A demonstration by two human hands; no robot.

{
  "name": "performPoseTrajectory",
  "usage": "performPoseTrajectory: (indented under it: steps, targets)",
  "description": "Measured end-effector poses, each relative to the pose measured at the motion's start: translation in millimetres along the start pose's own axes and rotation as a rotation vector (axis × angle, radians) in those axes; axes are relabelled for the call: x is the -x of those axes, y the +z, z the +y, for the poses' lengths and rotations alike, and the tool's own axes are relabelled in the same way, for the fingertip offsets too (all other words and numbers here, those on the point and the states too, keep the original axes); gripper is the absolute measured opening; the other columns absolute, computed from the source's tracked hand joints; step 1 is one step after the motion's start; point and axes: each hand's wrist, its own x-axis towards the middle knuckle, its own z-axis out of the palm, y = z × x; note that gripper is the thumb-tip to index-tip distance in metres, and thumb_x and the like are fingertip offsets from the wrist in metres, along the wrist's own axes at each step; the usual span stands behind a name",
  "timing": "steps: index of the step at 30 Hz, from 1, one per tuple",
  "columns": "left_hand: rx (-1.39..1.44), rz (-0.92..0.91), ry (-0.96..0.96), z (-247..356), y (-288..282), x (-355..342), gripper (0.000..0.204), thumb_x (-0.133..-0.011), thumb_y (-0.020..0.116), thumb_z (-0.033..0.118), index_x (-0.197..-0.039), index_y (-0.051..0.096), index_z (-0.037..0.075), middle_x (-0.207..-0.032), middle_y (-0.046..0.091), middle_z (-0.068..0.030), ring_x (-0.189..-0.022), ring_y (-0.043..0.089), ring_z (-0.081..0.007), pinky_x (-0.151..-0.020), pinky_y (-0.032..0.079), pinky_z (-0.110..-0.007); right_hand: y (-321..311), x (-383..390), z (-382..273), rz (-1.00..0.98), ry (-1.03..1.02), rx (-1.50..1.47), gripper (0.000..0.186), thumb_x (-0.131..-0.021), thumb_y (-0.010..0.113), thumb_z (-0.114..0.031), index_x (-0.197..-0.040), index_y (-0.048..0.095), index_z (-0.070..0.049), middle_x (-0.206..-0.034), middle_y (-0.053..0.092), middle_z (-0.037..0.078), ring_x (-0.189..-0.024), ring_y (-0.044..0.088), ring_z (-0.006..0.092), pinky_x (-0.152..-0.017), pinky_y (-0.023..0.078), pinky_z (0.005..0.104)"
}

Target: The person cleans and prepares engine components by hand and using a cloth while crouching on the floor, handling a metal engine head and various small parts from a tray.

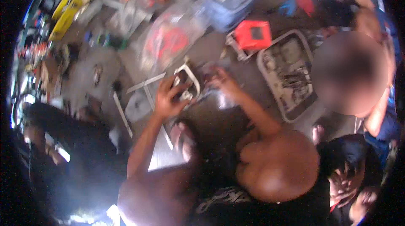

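A white curved plastic frame [195, 80] lies on the floor in front of me, with small pale parts inside its rim. My left hand [168, 101] is at the near left side of this frame, fingers spread apart, thumb toward its near end. Just right of the frame, my right hand [225, 83] hovers over or touches crumpled clear plastic [223, 100]. Blur smears its fingers, so whether they hold anything is unclear. Thin white strips [154, 97] lie left of my left hand, beside a pale round patch or disc [138, 106].
A grey tray [265, 63] of dark metal parts stands at the right, by a red box [253, 35]. Beyond are a bag with red contents [166, 42] and a blue container [230, 8]. One person [375, 112] sits at the right, another [80, 150] at the left.
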Motion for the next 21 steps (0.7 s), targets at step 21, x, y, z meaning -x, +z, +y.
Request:
performPoseTrajectory:
  steps: [21]
  targets:
    - [-0.117, 0.102, -0.226, 19, -63, 43, 0.062, -0.057, 0.090, 0.044, -0.108, 0.075, 0.013, -0.130, 0.062, -0.0176, -0.110, 0.062, -0.0337, -0.090, 0.045, -0.044, 47, -24, -53, -0.250, -0.667, 1.233, 0.032, -0.082, 0.071, -0.013, -0.113, 0.068, -0.008, -0.113, 0.061, 0.014, -0.109, 0.060, 0.0334, -0.095, 0.049, 0.0434]
